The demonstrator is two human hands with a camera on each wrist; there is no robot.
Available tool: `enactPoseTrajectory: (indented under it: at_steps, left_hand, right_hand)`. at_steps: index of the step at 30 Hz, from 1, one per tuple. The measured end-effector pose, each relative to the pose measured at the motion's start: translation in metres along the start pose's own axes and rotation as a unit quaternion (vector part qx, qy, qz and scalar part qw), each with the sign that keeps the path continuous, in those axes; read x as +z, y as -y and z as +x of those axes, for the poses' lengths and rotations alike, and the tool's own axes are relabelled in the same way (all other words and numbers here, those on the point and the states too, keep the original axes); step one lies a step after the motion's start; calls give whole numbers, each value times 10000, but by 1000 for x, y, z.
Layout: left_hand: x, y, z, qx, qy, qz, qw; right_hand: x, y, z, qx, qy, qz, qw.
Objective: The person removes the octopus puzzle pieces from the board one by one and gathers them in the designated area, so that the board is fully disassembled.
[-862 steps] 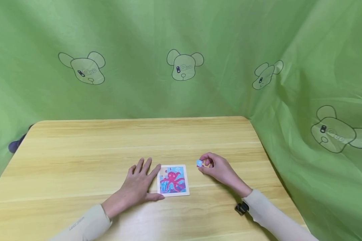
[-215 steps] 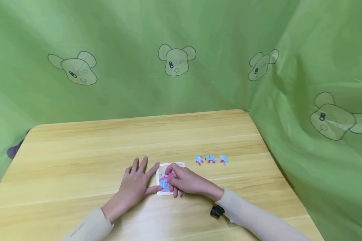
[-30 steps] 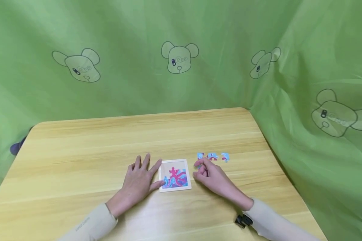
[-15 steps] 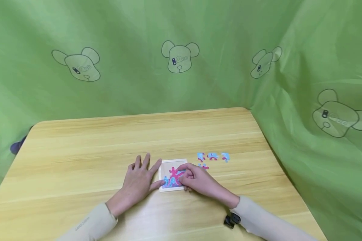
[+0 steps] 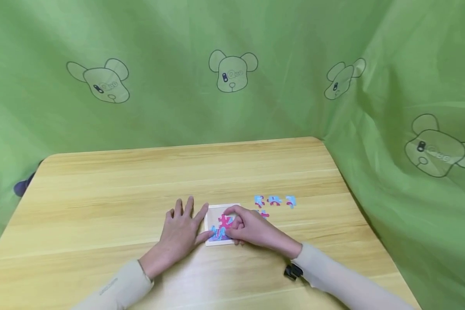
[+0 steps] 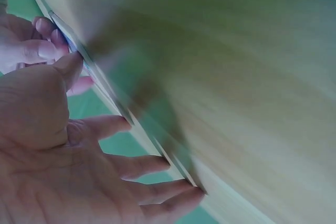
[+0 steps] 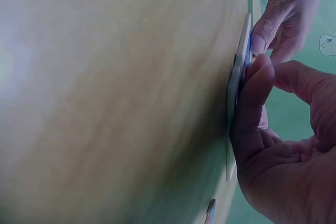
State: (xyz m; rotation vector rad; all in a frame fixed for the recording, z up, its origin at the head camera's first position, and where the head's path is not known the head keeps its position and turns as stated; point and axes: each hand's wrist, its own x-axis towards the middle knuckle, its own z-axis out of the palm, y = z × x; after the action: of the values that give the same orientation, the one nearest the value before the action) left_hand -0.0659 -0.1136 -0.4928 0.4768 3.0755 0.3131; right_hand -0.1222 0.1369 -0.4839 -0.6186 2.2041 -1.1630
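Observation:
In the head view a square light frame (image 5: 217, 243) holds part of a pink octopus puzzle (image 5: 224, 221), with bare backing along its top and upper left. The left hand (image 5: 178, 234) spreads beside it, thumb and index finger at its left edge; the left wrist view shows this hand (image 6: 73, 166) with long, extended fingers. Over the frame's right part the right hand (image 5: 257, 228) bends its fingers, index tip and thumb around the pink head. Whether this hand (image 7: 294, 150) holds a piece is hidden in the right wrist view.
Several loose blue and pink puzzle pieces (image 5: 274, 200) lie on the wooden table (image 5: 139, 181), right of the frame; the lowest is partly behind the right hand. Green cloth (image 5: 162, 103) with bear-head outlines hangs behind and to the right.
Since the earliest frame, pieces have left the puzzle and several lie on the table. Over the last second the right hand moved left onto the frame; the left hand stayed beside it.

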Motion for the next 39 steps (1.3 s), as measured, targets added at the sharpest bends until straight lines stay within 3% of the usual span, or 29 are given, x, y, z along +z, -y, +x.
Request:
enactPoseTrajectory:
  at_steps: [11, 31, 39]
  left_hand:
    - [-1, -14, 2, -179, -109, 188, 9996]
    - [1, -15, 5, -113, -244, 367, 9990]
    - [2, -15, 3, -141, -225, 376, 9989]
  right_hand:
    - [1, 2, 4, -77, 108, -186, 9997]
    - [-3, 8, 6, -144, 262, -739, 9968]
    - [-2, 9, 8, -81, 380, -617, 9973]
